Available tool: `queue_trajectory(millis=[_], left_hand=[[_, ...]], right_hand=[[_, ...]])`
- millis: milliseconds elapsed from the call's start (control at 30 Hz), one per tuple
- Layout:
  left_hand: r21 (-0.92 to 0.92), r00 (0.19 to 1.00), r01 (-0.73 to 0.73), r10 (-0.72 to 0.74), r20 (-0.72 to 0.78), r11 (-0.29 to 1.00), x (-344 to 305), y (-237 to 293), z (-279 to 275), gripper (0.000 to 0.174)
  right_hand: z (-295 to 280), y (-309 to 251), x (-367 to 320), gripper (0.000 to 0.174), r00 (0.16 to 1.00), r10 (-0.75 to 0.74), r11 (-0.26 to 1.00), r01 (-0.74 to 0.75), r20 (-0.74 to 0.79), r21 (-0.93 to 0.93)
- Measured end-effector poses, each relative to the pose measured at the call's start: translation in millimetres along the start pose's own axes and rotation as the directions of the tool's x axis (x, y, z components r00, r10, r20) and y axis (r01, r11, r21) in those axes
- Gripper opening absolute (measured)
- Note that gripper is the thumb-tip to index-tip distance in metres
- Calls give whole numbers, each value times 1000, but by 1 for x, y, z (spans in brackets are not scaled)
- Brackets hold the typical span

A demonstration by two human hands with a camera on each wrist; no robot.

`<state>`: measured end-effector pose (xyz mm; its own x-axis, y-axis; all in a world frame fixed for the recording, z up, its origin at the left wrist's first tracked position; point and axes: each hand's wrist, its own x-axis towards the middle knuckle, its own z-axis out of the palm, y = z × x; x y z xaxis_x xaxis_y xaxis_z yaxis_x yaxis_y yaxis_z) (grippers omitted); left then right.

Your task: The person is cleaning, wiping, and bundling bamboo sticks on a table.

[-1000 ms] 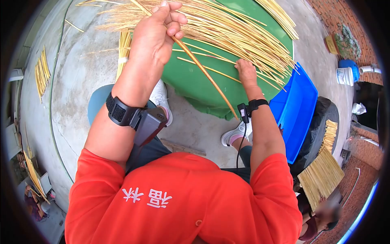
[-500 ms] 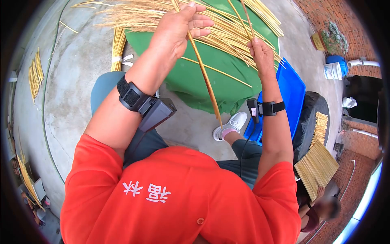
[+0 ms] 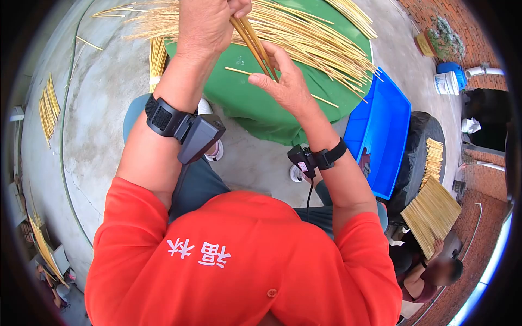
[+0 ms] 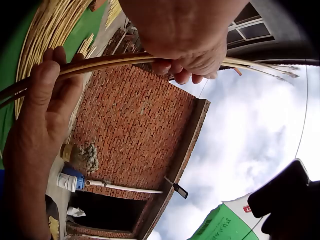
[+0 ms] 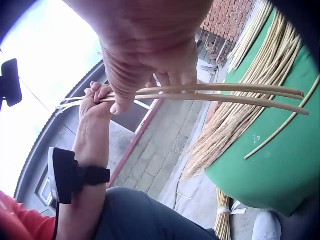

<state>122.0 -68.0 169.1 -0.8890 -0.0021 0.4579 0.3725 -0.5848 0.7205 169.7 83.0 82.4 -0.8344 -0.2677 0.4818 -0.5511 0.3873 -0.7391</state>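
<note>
High in the head view my left hand [image 3: 209,27] grips a few long thin brown-yellow stalks [image 3: 251,41], their thick ends pointing down toward me. My right hand [image 3: 288,84] is beside those ends, thumb and fingers spread apart on either side of the stalks. In the left wrist view the right thumb [image 4: 42,87] crosses in front of them, fingers behind. The right wrist view shows the stalk ends [image 5: 300,94] sticking out past the right hand, and the left hand [image 5: 96,102] farther along. A pile of similar stalks [image 3: 321,51] with feathery heads lies on the green-covered table [image 3: 239,106].
One loose stalk [image 3: 321,99] lies near the table's front edge. A blue tub [image 3: 389,141] stands to the right, and a white-tied bundle [image 3: 156,60] stands left of the table. At lower right another person [image 3: 432,271] holds a mat of stalks [image 3: 429,209].
My right hand lifted stalks from the pile, and they now lie together with the left hand's stalk. The right hand has moved left, its thumb and fingers now spread.
</note>
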Motion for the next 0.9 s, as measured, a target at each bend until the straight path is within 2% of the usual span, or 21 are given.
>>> queue_trajectory(millis=[33, 100, 133, 167, 233, 300, 367, 400, 467, 500, 567, 600, 633, 700, 733, 767, 800, 833, 900], left_hand=[[6, 1000, 4, -4, -7, 1000, -7, 0, 7, 32], [180, 982, 191, -188, -33, 965, -22, -4, 27, 26], [178, 982, 190, -187, -30, 966, -25, -14, 26, 26], [196, 990, 142, -144, -6, 970, -29, -30, 23, 23], [210, 994, 92, -101, 30, 973, -26, -26, 29, 20], [174, 945, 288, -250, -210, 942, -23, -12, 26, 16], [155, 932, 316, -276, -233, 936, -19, -8, 22, 16], [83, 929, 304, -276, -247, 949, -17, -6, 16, 17], [10, 925, 289, -276, -262, 957, -13, -2, 0, 18], [38, 919, 261, -237, -315, 965, -8, -1, -10, 19], [67, 909, 233, -193, -368, 970, -1, -1, -17, 21], [33, 882, 244, -208, -423, 969, 1, -1, -19, 20], [-1, 851, 252, -222, -477, 968, 2, -2, -20, 20], [-26, 831, 272, -248, -497, 962, 3, -5, -22, 20], [-39, 824, 319, -298, -482, 947, 2, -7, -23, 21], [-52, 814, 368, -349, -464, 928, 2, -9, -25, 22], [-42, 817, 389, -366, -445, 920, 1, -12, -26, 22], [-40, 817, 390, -366, -446, 920, 1, -13, -26, 22], [-39, 808, 416, -389, -443, 909, 0, -15, -20, 21]], right_hand=[[6, -1, -1, 44, 1000, 3, 1000, -3, 5, 8], [20, -2, -3, 34, 931, 350, 931, -358, 107, 69], [34, 6, -6, 24, 939, 344, 912, -338, 16, 232], [41, 15, -9, 24, 939, 343, 914, -336, 10, 228], [49, 26, -11, 21, 889, 458, 863, -451, 24, 229], [52, 30, -15, 22, 902, 432, 877, -425, 19, 223], [50, 28, -14, 28, 919, 372, 891, -394, 134, 228], [47, 30, -13, 28, 918, 373, 890, -395, 132, 228], [33, 38, -11, 37, 916, 231, 921, -315, 327, 231], [25, 48, -9, 37, 917, 231, 921, -314, 326, 231], [8, 85, -7, 46, 907, 403, 886, -420, 125, 196], [-4, 108, -8, 48, 896, 438, 898, -432, 76, -85], [-15, 133, -10, 51, 889, 458, 833, -421, 22, -358], [-31, 184, -19, 58, 890, 454, 710, -382, -30, -591], [-37, 198, -20, 58, 890, 454, 714, -381, -25, -588], [-42, 209, -21, 60, 899, 437, 666, -331, -9, -669], [-43, 211, -21, 62, 907, 422, 609, -278, 6, -742], [-41, 212, -25, 62, 907, 422, 611, -279, 6, -741], [-35, 208, -36, 64, 838, 540, 509, -257, 73, -822]])
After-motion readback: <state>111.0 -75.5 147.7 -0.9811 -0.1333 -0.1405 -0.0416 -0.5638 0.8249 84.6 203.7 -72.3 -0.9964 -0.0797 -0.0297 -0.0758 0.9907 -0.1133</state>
